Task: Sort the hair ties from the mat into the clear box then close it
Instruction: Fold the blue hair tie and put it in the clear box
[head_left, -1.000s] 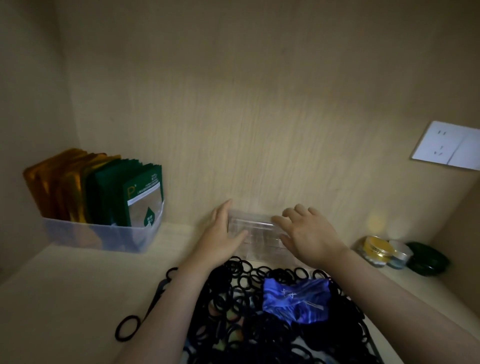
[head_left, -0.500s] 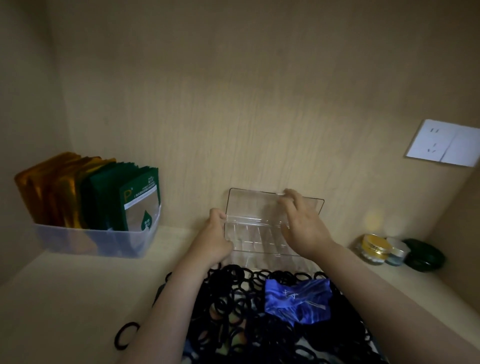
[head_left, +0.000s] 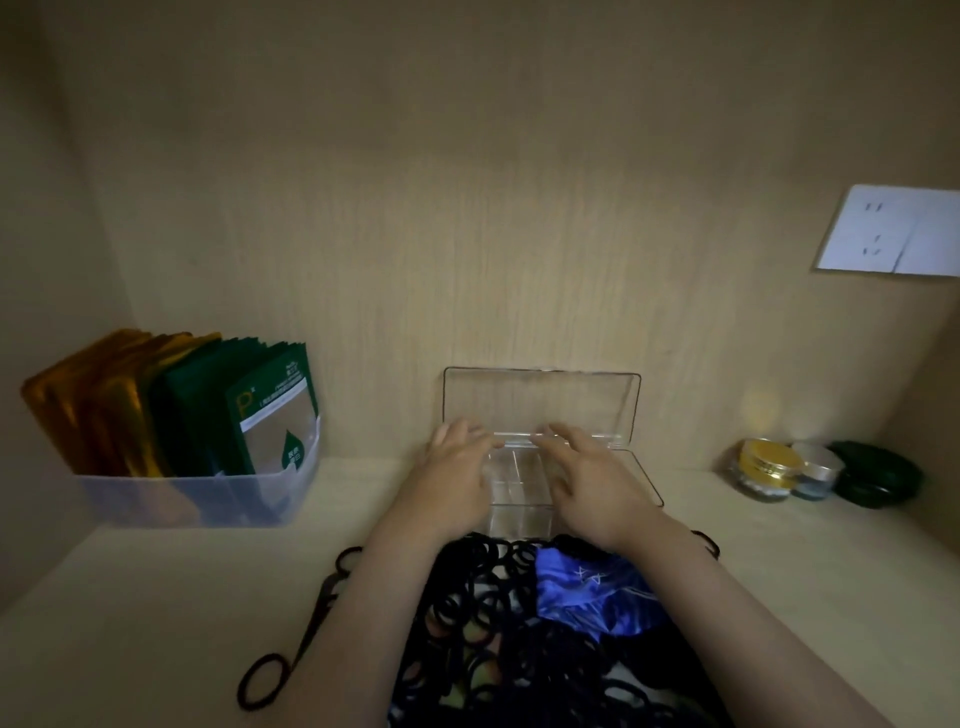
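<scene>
Against the back wall (head_left: 467, 234) stands the clear box (head_left: 519, 501), its lid (head_left: 540, 400) raised upright. Both hands lie over its compartments, left hand (head_left: 460, 475) and right hand (head_left: 592, 483) with fingers stretched out and loosely together, gripping nothing. Just in front, the black hair ties (head_left: 483, 597) lie heaped.

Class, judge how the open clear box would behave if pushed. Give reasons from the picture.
Probably light: the clear box is thin, see-through plastic with empty-looking compartments. Likely to slide on the smooth shelf. Its raised lid may make it back-heavy and apt to tip.
</scene>
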